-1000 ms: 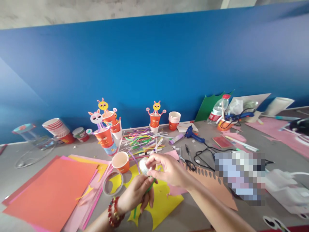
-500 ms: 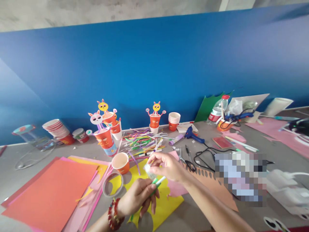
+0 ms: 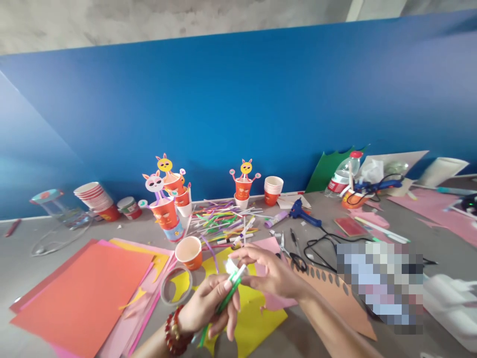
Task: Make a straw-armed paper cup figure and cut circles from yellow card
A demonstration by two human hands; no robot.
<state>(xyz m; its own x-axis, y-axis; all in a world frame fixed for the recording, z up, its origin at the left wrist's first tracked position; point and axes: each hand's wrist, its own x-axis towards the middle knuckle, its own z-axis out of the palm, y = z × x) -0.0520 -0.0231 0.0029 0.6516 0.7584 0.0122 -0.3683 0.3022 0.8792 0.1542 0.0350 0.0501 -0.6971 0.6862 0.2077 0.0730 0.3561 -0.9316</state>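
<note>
My left hand (image 3: 208, 303), with a red bead bracelet at the wrist, is closed around green and white straws (image 3: 227, 293) held slanted above a yellow cut paper sheet (image 3: 253, 318). My right hand (image 3: 270, 271) pinches a small piece of clear tape at the straws' upper end, fingers curled. Both hands meet over the front middle of the grey table (image 3: 37, 268). A tape roll (image 3: 176, 285) lies just left of my left hand, and an orange paper cup (image 3: 189, 251) stands behind it.
Orange and pink paper sheets (image 3: 82, 293) lie at the left. Decorated cups with paper animal faces (image 3: 166, 209), a pile of coloured straws (image 3: 223, 221), a blue glue gun (image 3: 303, 211), scissors (image 3: 292, 251) and cables sit behind. A blue wall (image 3: 238, 109) backs the table.
My right hand has drawn down closer to the left hand, and the clear tape piece now sits at the straws' tip. The view has shifted slightly.
</note>
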